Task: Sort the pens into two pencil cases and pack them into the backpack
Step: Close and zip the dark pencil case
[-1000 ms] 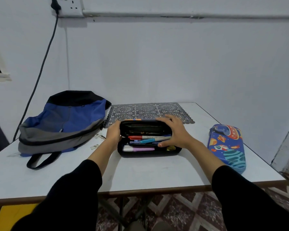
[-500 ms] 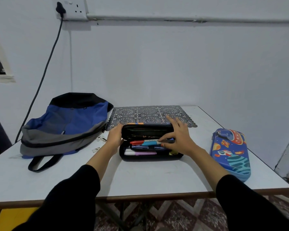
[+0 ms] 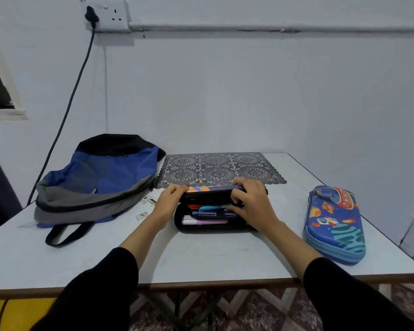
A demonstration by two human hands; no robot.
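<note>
On table (image 3: 201,256) centre: case (image 3: 208,225) half-open, pens (image 3: 206,214) inside | left hand (image 3: 169,201) grips lid's left end | right hand (image 3: 251,204) grips lid's right end | second case (image 3: 335,223) zipped, right | backpack (image 3: 98,180) left

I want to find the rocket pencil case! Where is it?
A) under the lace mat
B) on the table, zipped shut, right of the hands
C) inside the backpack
B: the rocket pencil case lies closed on the table, right of the right hand.

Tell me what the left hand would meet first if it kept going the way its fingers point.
The left hand already grips the open pencil case at its lid's left end; pushing on, it would likely press along that lid. Depth is unclear.
</note>
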